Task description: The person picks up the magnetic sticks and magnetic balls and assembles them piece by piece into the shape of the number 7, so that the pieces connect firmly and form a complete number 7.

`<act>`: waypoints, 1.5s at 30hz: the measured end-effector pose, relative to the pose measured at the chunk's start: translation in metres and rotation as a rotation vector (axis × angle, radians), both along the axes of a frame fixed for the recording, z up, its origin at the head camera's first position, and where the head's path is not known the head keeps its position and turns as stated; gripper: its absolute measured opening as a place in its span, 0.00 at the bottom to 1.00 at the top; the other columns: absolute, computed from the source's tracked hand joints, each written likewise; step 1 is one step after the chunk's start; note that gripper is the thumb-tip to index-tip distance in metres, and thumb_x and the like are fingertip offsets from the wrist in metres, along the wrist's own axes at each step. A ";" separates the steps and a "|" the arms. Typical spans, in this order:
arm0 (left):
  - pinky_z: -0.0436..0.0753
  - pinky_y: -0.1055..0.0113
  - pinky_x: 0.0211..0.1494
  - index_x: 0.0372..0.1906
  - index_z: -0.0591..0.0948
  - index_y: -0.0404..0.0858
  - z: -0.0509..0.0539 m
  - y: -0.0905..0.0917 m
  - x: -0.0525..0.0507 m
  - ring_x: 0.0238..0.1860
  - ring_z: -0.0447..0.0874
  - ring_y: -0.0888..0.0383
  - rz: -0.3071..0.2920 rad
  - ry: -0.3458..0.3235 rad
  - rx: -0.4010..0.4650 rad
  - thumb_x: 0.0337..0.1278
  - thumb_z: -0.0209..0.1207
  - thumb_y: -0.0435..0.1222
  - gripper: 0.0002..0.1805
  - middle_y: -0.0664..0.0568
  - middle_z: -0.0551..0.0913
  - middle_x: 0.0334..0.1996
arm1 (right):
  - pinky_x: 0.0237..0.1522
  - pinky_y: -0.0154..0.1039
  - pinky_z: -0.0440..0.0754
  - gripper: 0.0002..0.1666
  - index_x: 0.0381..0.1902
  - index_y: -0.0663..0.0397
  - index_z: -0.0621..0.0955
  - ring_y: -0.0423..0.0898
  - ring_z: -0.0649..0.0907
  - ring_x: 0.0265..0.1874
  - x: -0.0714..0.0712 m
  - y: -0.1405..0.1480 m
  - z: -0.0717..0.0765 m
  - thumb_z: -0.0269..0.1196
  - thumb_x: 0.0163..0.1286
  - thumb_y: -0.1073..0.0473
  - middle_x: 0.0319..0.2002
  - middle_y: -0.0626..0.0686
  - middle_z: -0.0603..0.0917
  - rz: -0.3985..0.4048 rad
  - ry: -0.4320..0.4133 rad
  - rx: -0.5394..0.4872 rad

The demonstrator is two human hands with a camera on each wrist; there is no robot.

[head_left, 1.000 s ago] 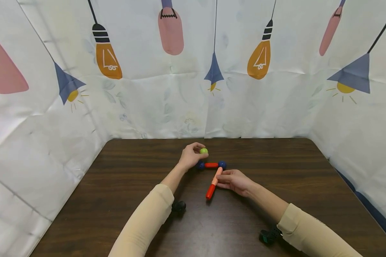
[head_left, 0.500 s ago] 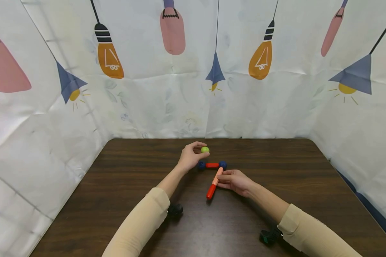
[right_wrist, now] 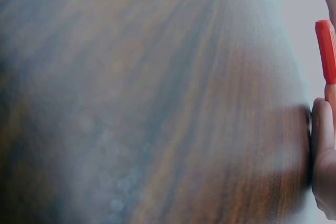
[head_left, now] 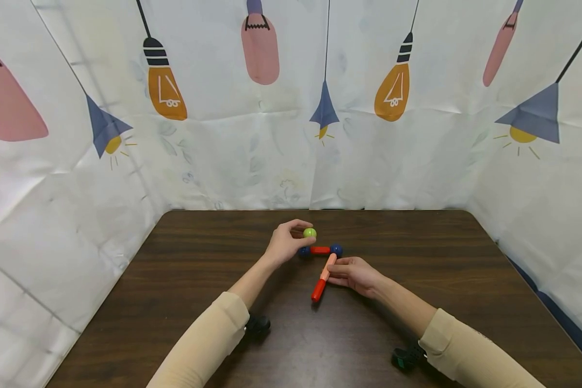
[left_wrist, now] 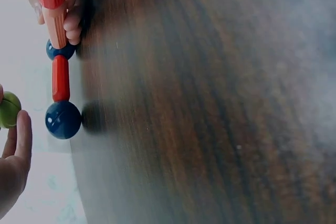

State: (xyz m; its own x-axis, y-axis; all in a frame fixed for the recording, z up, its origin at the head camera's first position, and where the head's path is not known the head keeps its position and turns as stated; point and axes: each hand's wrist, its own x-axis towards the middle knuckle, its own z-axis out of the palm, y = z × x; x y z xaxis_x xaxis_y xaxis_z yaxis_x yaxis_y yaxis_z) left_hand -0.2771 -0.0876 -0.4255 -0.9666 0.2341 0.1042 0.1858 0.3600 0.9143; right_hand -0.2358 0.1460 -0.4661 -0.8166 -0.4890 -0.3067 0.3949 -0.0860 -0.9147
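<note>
My left hand (head_left: pixel 282 243) pinches a small green ball (head_left: pixel 310 233) between fingertips and thumb, raised over the far middle of the table. In the left wrist view, that green ball (left_wrist: pixel 9 109) is apart from the nearby blue ball (left_wrist: pixel 63 120). A short red rod (head_left: pixel 320 250) lies between two blue balls, the right one (head_left: pixel 336 249) touching the far end of a peach-and-red stick (head_left: pixel 321 281). My right hand (head_left: pixel 358 275) grips this stick by its peach part from the right side. In the right wrist view, the red end (right_wrist: pixel 326 51) points away from the fingers.
Everything lies on a dark wood-grain table (head_left: pixel 194 280). A white curtain (head_left: pixel 281 156) printed with lamps hangs behind its far edge and at both sides. Dark wrist devices sit under the left (head_left: pixel 258 326) and right (head_left: pixel 406 357) sleeves.
My left hand rises a touch with the green ball, then lowers slightly toward the left blue ball. The right hand and the stick stay in place.
</note>
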 end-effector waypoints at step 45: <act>0.83 0.60 0.47 0.51 0.84 0.40 0.001 -0.020 0.038 0.44 0.86 0.56 -0.171 -0.016 -0.050 0.58 0.74 0.36 0.17 0.53 0.86 0.45 | 0.56 0.43 0.80 0.28 0.67 0.83 0.67 0.48 0.87 0.49 -0.003 0.002 0.000 0.58 0.79 0.65 0.52 0.63 0.84 -0.018 -0.026 0.017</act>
State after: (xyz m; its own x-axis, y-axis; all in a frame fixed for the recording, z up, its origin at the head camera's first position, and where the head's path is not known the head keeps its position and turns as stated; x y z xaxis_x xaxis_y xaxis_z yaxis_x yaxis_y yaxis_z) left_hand -0.2391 -0.1077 -0.4240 -0.9136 0.3999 0.0733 0.2339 0.3696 0.8993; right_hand -0.2390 0.1475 -0.4662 -0.8171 -0.4687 -0.3356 0.4168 -0.0783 -0.9056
